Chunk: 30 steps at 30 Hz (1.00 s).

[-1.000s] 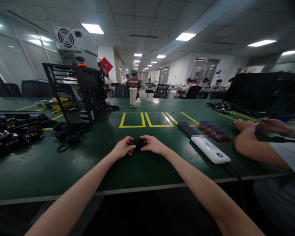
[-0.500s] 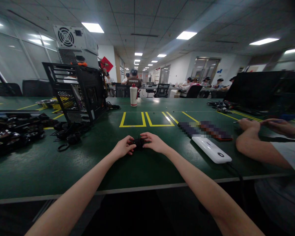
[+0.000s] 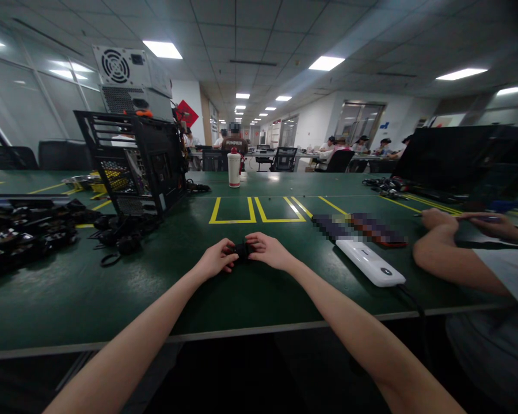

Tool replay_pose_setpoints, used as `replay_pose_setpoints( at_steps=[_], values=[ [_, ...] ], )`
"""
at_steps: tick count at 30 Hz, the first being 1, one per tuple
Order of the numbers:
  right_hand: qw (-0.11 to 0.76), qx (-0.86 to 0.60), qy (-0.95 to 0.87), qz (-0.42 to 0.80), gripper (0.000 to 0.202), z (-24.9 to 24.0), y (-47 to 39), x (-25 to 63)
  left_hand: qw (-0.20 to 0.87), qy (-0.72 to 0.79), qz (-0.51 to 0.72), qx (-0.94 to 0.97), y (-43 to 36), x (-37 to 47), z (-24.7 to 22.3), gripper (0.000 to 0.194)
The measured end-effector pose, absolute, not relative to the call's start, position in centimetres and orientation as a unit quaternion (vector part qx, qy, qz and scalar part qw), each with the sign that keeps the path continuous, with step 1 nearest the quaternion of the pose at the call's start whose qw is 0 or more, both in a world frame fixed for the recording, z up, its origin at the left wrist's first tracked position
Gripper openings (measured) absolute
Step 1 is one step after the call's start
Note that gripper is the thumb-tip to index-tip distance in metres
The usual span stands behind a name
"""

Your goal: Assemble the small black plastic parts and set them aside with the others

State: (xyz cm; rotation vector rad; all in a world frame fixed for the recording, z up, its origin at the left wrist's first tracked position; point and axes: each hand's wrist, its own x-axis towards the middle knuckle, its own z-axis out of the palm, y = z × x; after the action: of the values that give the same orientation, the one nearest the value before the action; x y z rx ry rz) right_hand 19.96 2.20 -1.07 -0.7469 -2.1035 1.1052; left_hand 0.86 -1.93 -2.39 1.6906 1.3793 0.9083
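Between my two hands, low over the green table [image 3: 250, 305], is a small dark cylindrical part [image 3: 242, 250]; its exact kind cannot be made out. My left hand [image 3: 218, 259] is closed on its left end, thumb and fingers pinching it. On the opposite end, my right hand [image 3: 268, 251] grips it with curled fingers. Fingers cover both ends, and only the black middle shows. Yellow tape outlines [image 3: 233, 221] lie on the table just beyond my hands.
At left stand an open black computer case [image 3: 133, 167] and a heap of black parts [image 3: 30, 233]. A white bottle [image 3: 234, 169] stands ahead. To the right lie a white power-bank-like device [image 3: 369, 261] with a cable and a co-worker's forearm [image 3: 457, 259].
The dark part has shifted or turned very slightly between my fingers. Both hands keep nearly the same place and grip.
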Motion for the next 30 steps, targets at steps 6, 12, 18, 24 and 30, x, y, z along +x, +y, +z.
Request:
replay_pose_setpoints(
  at_steps=[6,12,18,24,30],
  values=[
    [0.322,-0.281,-0.802,0.418,0.046,-0.9,1.5,19.8,0.330,0.552,0.334,0.689,-2.8,1.2,-1.9,0.029],
    [0.322,-0.284,-0.860,0.275,0.049,-0.1,-0.3,19.1,0.235,0.613,0.319,0.683,-3.5,2.0,-1.4,0.049],
    [0.312,-0.292,-0.887,0.173,0.049,0.0,-1.8,17.8,0.186,0.653,0.296,0.672,-4.4,1.7,-0.8,0.048],
    [0.302,-0.297,-0.897,0.130,0.045,-0.3,-2.4,16.7,0.144,0.655,0.278,0.687,-5.4,1.0,-0.4,0.041],
    [0.296,-0.285,-0.899,0.152,0.051,-0.3,-2.9,16.1,0.115,0.646,0.265,0.706,-6.8,0.1,0.0,0.036]
  ],
)
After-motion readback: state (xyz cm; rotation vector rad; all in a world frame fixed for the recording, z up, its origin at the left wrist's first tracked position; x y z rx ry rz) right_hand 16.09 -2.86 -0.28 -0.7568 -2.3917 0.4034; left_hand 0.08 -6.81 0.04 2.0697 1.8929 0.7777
